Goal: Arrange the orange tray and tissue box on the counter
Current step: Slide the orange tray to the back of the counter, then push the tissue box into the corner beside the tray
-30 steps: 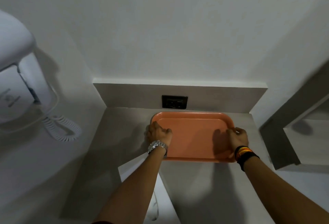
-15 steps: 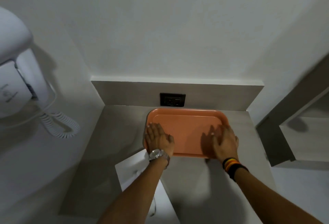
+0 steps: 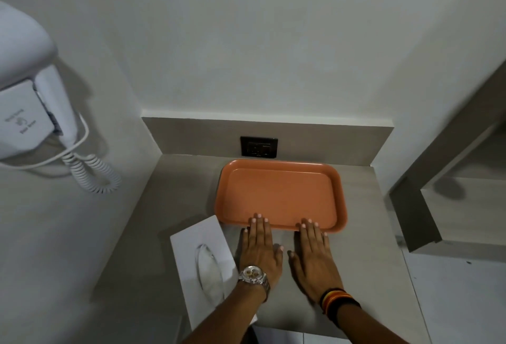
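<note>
A: Grey counter (image 3: pixel 175 206) fills a white-walled nook, w/ a dark outlet (image 3: pixel 259 147) in the backsplash. What's on it?

B: Tray (image 3: pixel 279 196), orange, lies flat at the back, its far rim just below the outlet. Nothing in it.

A: And the box?

B: Tissue box (image 3: pixel 202 264), white, sits front-left, turned at an angle. Its far corner is just beside the tray's near-left corner; can't tell if they touch. Oval slot faces up.

A: Hands?

B: Both lie palm-down on the counter, side by side, betw. the box and the counter's right edge. Left hand (image 3: pixel 260 250) is flat, fingers straight and close together, tips over the tray's near rim. Right hand (image 3: pixel 315 256) is the same: flat, fingers extended, tips at the near rim. Neither one grips anything.

A: Does the left touch the box?

B: It's just beside the box's right side; contact can't be judged.

A: Anything on the wrists?

B: Silver watch (image 3: pixel 253 276) on the left, striped bands (image 3: pixel 336 300) on the right.

A: Left wall?

B: White hair dryer (image 3: pixel 32 92) on its mount, coiled cord (image 3: pixel 90 171) hanging below it.
</note>
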A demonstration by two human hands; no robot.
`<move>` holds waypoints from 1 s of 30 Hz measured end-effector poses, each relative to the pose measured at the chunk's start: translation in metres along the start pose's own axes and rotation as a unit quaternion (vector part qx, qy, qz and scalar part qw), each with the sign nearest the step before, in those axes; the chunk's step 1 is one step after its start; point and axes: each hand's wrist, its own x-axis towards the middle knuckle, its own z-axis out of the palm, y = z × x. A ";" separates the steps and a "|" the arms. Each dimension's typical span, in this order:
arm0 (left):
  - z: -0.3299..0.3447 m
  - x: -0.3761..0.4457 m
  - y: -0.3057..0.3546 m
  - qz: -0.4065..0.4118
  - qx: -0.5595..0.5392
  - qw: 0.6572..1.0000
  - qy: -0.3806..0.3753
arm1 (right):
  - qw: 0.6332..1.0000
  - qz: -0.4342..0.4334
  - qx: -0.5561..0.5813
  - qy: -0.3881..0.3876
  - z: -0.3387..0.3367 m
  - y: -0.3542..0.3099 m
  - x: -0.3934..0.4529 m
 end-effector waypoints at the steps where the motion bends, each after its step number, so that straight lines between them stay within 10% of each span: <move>1: 0.002 0.000 -0.001 -0.005 -0.002 1.000 -0.001 | 1.000 -0.001 -0.002 -0.002 0.000 0.000 0.001; 20: -0.003 0.020 -0.013 0.003 -0.001 1.000 -0.022 | 0.999 -0.017 0.000 -0.043 -0.010 -0.010 0.021; 30: -0.032 -0.032 -0.036 -0.068 -0.072 0.991 0.093 | 0.984 -0.104 0.137 -0.036 -0.029 -0.048 0.009</move>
